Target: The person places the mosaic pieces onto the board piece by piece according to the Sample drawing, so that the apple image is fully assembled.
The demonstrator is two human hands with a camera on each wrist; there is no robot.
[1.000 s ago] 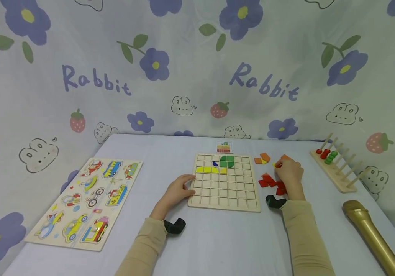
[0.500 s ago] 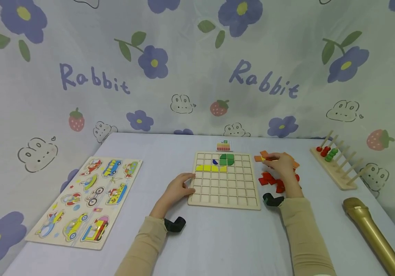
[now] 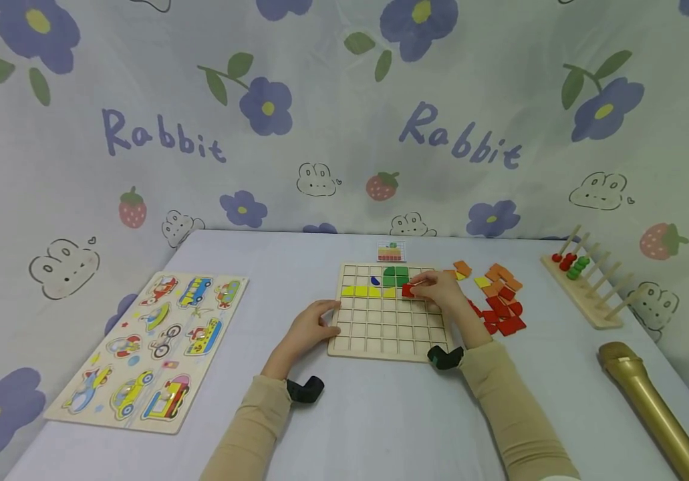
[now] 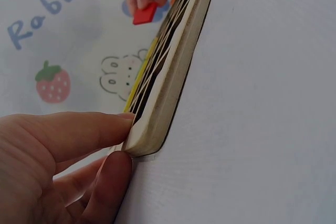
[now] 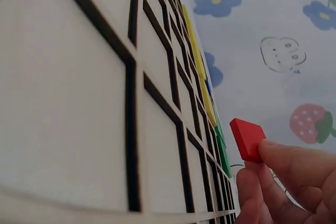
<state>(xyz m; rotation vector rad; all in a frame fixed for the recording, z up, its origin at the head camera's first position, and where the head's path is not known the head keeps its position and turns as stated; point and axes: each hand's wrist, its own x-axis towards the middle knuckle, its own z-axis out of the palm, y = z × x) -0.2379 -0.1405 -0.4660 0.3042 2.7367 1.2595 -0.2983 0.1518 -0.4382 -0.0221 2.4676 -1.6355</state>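
Observation:
The right hand [image 3: 440,290] pinches a red square tile [image 5: 248,139] between thumb and fingers, over the upper right part of a wooden grid board [image 3: 374,327]. Green rounded pieces [image 3: 396,276], a small blue piece [image 3: 375,281] and a row of yellow pieces [image 3: 362,291] lie in the board's upper cells. At the board's left edge, the left hand [image 3: 308,331] rests its fingertips and thumb against the rim. The left wrist view shows its index finger [image 4: 89,132] and thumb [image 4: 116,182] touching the board's side near a corner.
Loose red pieces [image 3: 500,315] and orange pieces [image 3: 498,272] lie right of the board. A pattern card [image 3: 391,251] stands behind it. To the left is a vehicle puzzle board [image 3: 152,351]; at right are a bead peg rack [image 3: 591,294] and a gold microphone [image 3: 651,407].
The right hand has moved left from the loose pieces to over the board, and a red tile now shows in its fingers. The left hand has stayed at the board's edge.

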